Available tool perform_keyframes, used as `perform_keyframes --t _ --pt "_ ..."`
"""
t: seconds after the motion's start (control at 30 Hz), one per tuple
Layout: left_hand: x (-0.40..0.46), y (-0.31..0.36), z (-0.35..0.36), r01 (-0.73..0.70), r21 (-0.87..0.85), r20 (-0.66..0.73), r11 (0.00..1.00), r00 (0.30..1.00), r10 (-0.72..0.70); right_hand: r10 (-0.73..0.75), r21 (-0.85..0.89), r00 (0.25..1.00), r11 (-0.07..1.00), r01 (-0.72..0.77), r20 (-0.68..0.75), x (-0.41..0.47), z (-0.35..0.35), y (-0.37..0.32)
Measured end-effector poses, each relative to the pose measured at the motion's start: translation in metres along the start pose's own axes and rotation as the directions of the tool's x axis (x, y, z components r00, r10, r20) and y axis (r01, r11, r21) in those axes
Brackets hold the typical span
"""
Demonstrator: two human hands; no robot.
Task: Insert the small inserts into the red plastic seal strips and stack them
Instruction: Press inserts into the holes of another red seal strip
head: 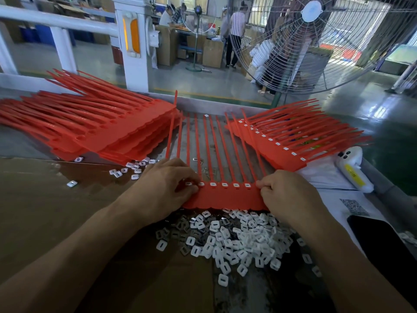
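A loose heap of white inserts (234, 242) lies nearest the viewer at 6 o'clock, touching the near edge of a red seal strip sheet (225, 196) at centre. The left hand (162, 188) and right hand (286, 195) pinch its two ends, fingers curled. If the sheet flexes on lifting toward the finished stack (291, 141) at 2 o'clock, seated inserts could pop out.

Head view looks forward and down, close over the worktable (67, 222).
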State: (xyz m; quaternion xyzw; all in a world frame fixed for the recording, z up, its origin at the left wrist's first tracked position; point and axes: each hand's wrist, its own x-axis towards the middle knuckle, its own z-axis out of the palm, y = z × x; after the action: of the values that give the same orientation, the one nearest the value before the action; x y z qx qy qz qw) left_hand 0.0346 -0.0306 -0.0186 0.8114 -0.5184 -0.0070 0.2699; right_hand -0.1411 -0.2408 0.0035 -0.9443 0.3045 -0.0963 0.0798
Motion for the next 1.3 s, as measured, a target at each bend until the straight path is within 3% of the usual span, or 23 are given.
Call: perform_keyframes --t 0.3,0.43,0.53,0.67,0.9,1.3 --pt "0.0 0.001 0.0 -0.003 -0.001 -0.015 1.0 1.0 0.003 -0.06 -0.031 0.998 0.998 0.061 0.036 0.002 0.0 0.006" --pt "0.0 -0.001 0.001 -0.009 -0.004 -0.016 1.0 1.0 0.009 -0.073 0.216 0.997 0.973 0.079 -0.034 0.0 0.0 0.007" --pt "0.0 -0.001 0.001 -0.013 -0.011 -0.011 1.0 1.0 0.013 -0.216 0.41 0.976 0.893 0.184 0.032 -0.005 -0.006 -0.001" --pt "0.001 0.0 0.001 -0.015 -0.015 -0.018 1.0 1.0 0.014 -0.486 0.519 0.864 0.777 0.358 0.131 -0.015 -0.004 -0.022" --pt "0.001 0.0 0.002 -0.006 -0.009 -0.026 1.0 1.0 0.006 -0.572 0.468 0.789 0.773 0.427 0.224 -0.017 0.001 -0.033" --pt "0.001 -0.002 0.002 -0.009 -0.007 -0.01 1.0 1.0 0.009 -0.588 0.493 0.781 0.754 0.434 0.21 -0.02 0.001 -0.037"
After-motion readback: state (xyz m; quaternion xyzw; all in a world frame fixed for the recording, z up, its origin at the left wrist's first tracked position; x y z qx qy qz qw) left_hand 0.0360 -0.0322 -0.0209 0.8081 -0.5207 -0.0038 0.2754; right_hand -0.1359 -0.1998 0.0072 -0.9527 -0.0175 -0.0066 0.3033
